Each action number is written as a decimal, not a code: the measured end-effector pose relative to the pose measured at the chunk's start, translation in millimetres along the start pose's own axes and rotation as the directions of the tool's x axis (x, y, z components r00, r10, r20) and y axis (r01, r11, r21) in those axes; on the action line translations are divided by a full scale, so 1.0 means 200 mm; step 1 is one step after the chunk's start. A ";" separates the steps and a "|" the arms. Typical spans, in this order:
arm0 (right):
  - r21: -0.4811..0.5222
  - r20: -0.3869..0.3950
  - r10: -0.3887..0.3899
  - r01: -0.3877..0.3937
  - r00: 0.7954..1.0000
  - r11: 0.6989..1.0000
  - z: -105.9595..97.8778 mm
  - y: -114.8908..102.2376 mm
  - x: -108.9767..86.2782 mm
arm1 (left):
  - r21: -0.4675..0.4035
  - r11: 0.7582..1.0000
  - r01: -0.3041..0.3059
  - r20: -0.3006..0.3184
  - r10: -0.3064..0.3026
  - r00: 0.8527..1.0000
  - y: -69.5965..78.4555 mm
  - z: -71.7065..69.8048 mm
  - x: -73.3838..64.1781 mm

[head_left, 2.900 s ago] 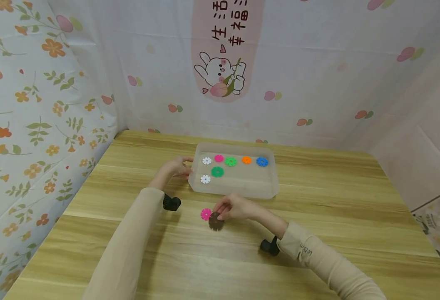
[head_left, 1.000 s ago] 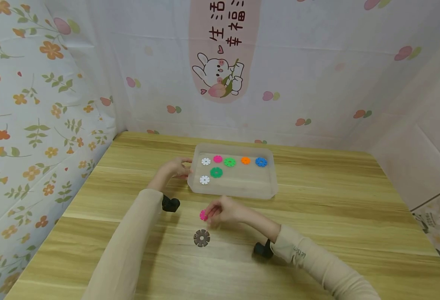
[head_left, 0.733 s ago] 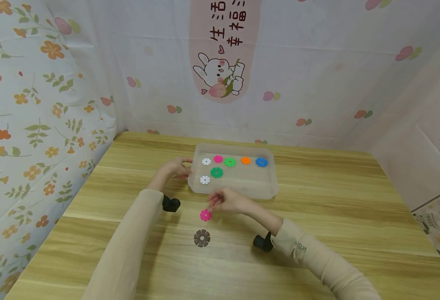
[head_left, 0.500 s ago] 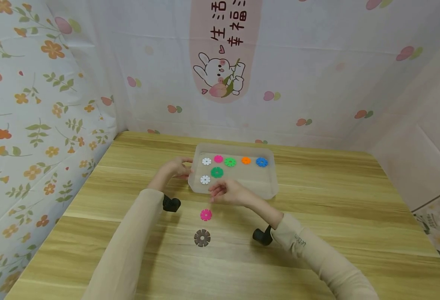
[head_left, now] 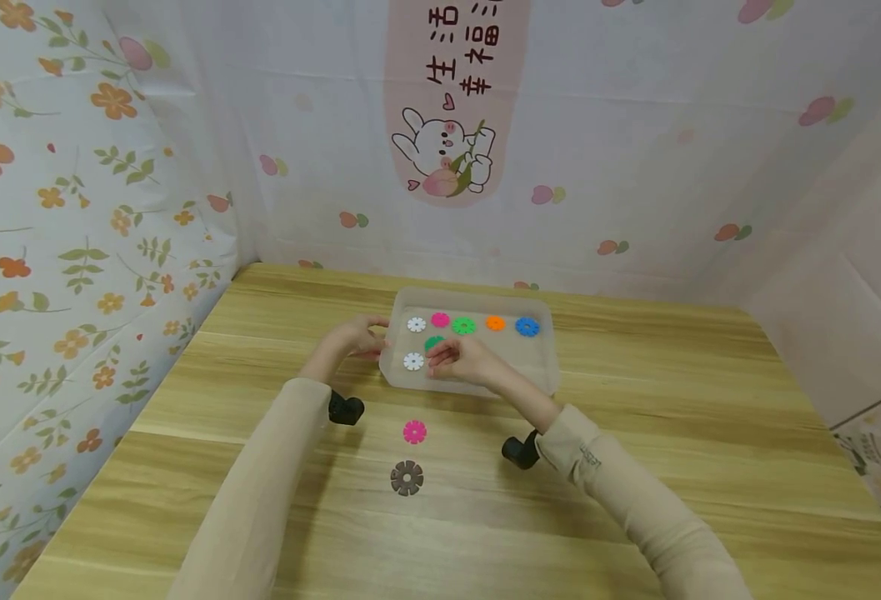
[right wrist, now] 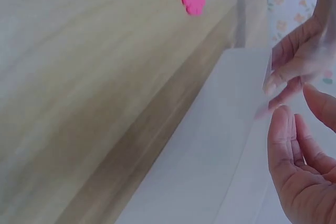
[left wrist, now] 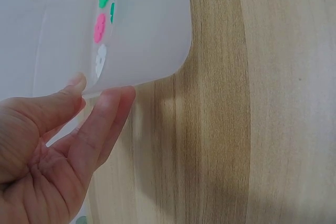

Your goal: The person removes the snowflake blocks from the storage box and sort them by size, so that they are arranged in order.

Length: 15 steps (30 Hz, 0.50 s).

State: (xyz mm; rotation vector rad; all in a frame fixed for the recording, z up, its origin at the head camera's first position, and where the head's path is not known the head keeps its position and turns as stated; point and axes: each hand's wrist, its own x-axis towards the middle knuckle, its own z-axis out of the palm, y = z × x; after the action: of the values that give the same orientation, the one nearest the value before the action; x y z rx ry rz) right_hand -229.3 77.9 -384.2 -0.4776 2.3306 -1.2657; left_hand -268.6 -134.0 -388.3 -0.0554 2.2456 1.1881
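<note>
My left hand [head_left: 352,337] pinches the left end of a translucent plastic box [left wrist: 152,35], thumb at the rim and fingers against its outer side. Over the box's front part hovers my right hand [head_left: 464,358], fingers loosely bent, a gap between thumb and fingertips and nothing held in the right wrist view. Below it, a dark green notched disc [head_left: 432,342] is partly covered. Inside also lie white discs [head_left: 413,361], a pink disc [head_left: 440,320], a light green disc [head_left: 464,326], an orange disc [head_left: 496,323] and a blue disc [head_left: 528,327].
On the wooden table [head_left: 635,467] in front of the box lie another pink notched disc [head_left: 414,432] and, nearer, a larger brown disc [head_left: 407,478]. A patterned cloth [head_left: 613,167] hangs behind the table. Each wrist wears a black camera mount [head_left: 346,409].
My right hand set down the brown disc nearer the table front, passed by the pink disc, then moved away from it to over the box. My left hand stayed at the box.
</note>
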 end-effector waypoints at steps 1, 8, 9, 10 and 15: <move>0.001 -0.003 0.000 0.000 1.000 1.000 0.00 0.00 0.01 | 0.000 1.000 0.002 -0.002 -0.002 1.000 0.00 0.00 0.00; -0.016 -0.024 0.034 -0.034 0.999 0.999 -0.02 -0.01 0.07 | -0.001 1.000 0.011 -0.002 -0.011 1.000 -0.01 0.00 0.01; -0.014 -0.027 0.043 -0.044 0.999 0.999 -0.02 -0.01 0.08 | -0.003 1.000 0.011 -0.002 -0.011 1.000 -0.01 0.00 0.02; -0.011 -0.029 0.052 -0.052 0.998 0.999 -0.02 -0.01 0.09 | -0.006 1.000 0.010 0.000 -0.010 1.000 -0.01 0.00 0.02; -0.017 -0.035 0.090 -0.091 0.995 0.996 -0.02 -0.01 0.14 | -0.015 1.000 0.012 0.002 -0.011 1.000 -0.01 0.00 0.02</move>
State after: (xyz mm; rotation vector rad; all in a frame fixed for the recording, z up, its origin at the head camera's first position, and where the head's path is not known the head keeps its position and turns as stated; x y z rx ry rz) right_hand -255.2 65.7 -387.4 -0.3542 2.3659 -1.2202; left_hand -270.8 -134.2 -391.0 -0.0726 2.2319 1.1980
